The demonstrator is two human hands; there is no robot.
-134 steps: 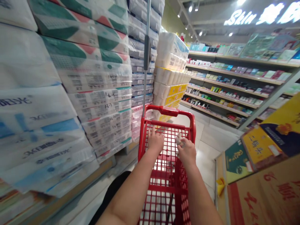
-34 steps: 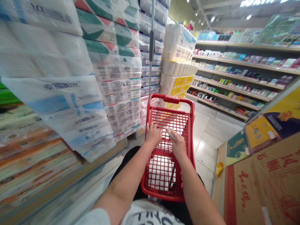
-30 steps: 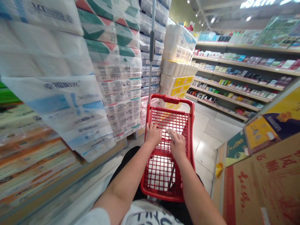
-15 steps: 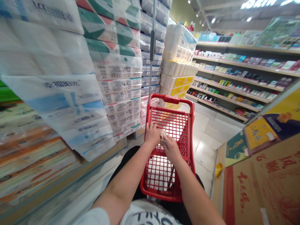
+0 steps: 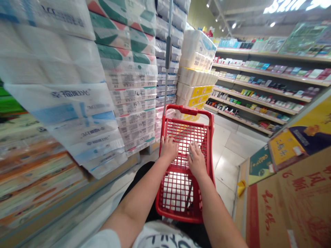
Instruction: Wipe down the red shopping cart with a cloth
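Between my forearms stands a red plastic shopping basket point(image 5: 210, 151) with mesh walls and a raised handle at its far end. My left hand point(image 5: 169, 148) rests on the left part of the mesh, fingers apart, with nothing visible in it. To the right, my right hand point(image 5: 197, 160) presses a small crumpled whitish wad point(image 5: 190, 148), like a tissue or cloth, against the mesh. Most of the wad is covered by my fingers. A grey metal pole point(image 5: 168, 51) rises at the basket's far left corner.
Tall stacks of wrapped paper packs point(image 5: 129, 75) line the left side. Yellow and white packs point(image 5: 193, 82) stand ahead. Shelves of small products point(image 5: 258, 75) fill the back right. Cardboard boxes point(image 5: 292, 203) border the right, beside the tiled floor point(image 5: 227, 165).
My right hand has slid right across the mesh, away from my left hand, taking the whitish wad with it. My left hand stays nearly in place.
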